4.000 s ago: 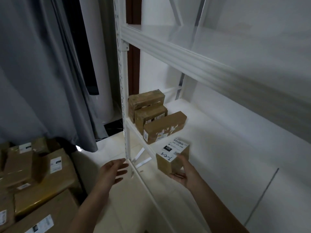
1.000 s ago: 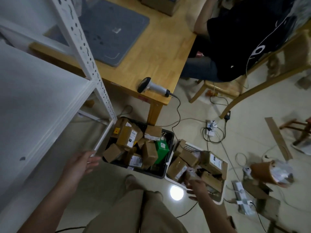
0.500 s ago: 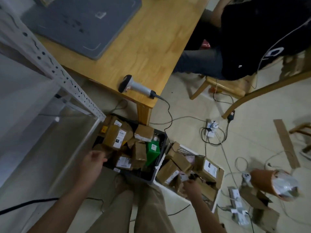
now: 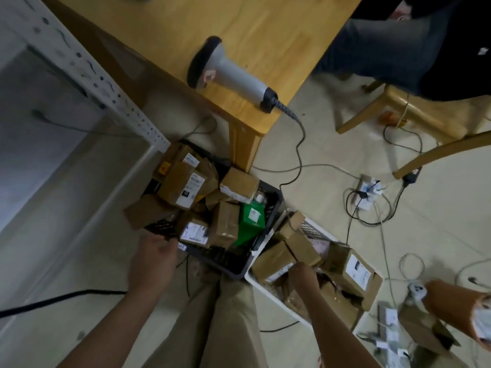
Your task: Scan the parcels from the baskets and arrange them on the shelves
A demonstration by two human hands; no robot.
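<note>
Two baskets of brown parcels stand on the floor below me. The black basket (image 4: 225,261) also holds a green parcel (image 4: 251,217). My left hand (image 4: 152,257) is at its near-left rim, with the fingers curled over the edge. The white basket (image 4: 310,229) stands to its right. My right hand (image 4: 303,272) reaches down among its parcels, beside a labelled box (image 4: 350,272); its fingers are hidden. A grey barcode scanner (image 4: 228,73) lies on the corner of the wooden table (image 4: 239,22).
The white shelf upright (image 4: 106,83) rises at the left, right behind the black basket. A seated person (image 4: 398,43) and a wooden chair (image 4: 425,112) are at the top right. Cables and a power strip (image 4: 368,189) litter the floor on the right, with a brown bag (image 4: 457,306) beyond them.
After the shelf, my view swung down to the baskets and has come closer. My left hand went to the black basket's rim and my right hand sank deeper among the white basket's parcels.
</note>
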